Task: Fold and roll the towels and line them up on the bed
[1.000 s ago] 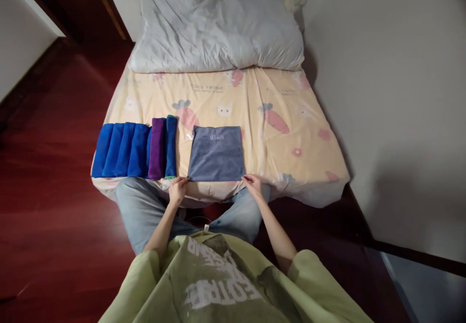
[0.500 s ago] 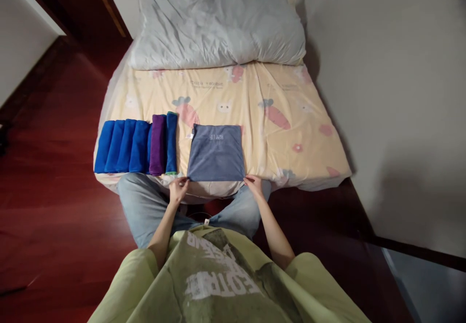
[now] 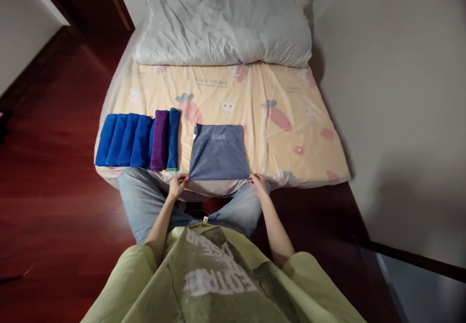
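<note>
A grey-blue towel with small pale lettering near its far edge lies flat on the bed in front of me. My left hand pinches its near left corner. At the near right corner, my right hand grips the cloth between thumb and fingers. The near edge runs straight between both hands. Left of it lie rolled or folded towels side by side: several blue ones, a purple one and a dark blue one with green edging.
The bed has a yellow sheet printed with carrots and rabbits. A bunched pale grey quilt covers its far end. A white wall stands to the right, and dark red floor lies to the left.
My right hand has moved slightly right, drawing the towel's near right corner outward, so the near edge looks wider. The whole view has shifted a little.
</note>
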